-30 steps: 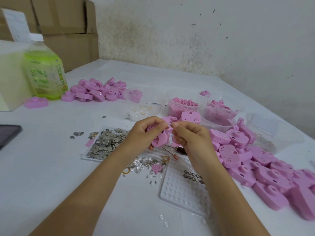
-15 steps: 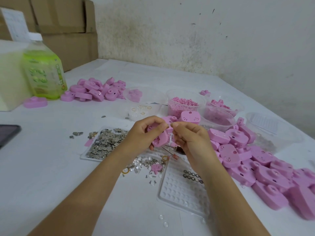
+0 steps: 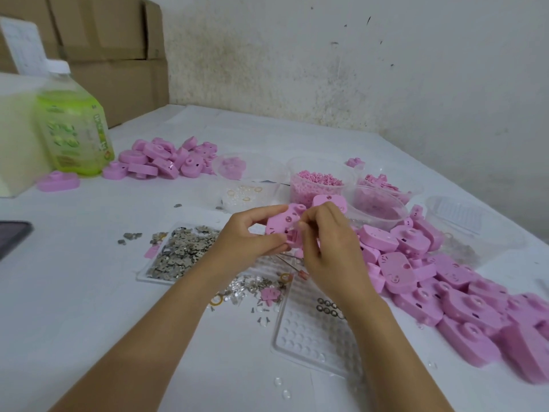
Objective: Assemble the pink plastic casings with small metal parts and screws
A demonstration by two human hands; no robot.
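My left hand (image 3: 249, 236) grips a pink casing (image 3: 282, 224) above the table, its face side turned toward me. My right hand (image 3: 326, 245) is curled against the casing's right edge, fingertips pinching at it; what they pinch is too small to tell. A tray of small metal parts (image 3: 181, 251) lies just left of my hands. Loose metal bits and screws (image 3: 252, 289) are scattered below them. A large heap of pink casings (image 3: 445, 286) spreads to the right. A second pile of pink casings (image 3: 166, 157) lies at the far left.
A clear dimpled tray (image 3: 312, 334) with black rings sits under my right wrist. Tubs of pink pellets (image 3: 318, 182), rings (image 3: 246, 194) and pink pieces (image 3: 377, 203) stand behind my hands. A green bottle (image 3: 74, 126) and cardboard boxes (image 3: 113, 40) stand far left; a dark device (image 3: 12, 236) lies at the left edge.
The casing has been turned in my left hand so its face shows more. My right hand's fingers have shifted onto its right edge. Both hands stay in the same place.
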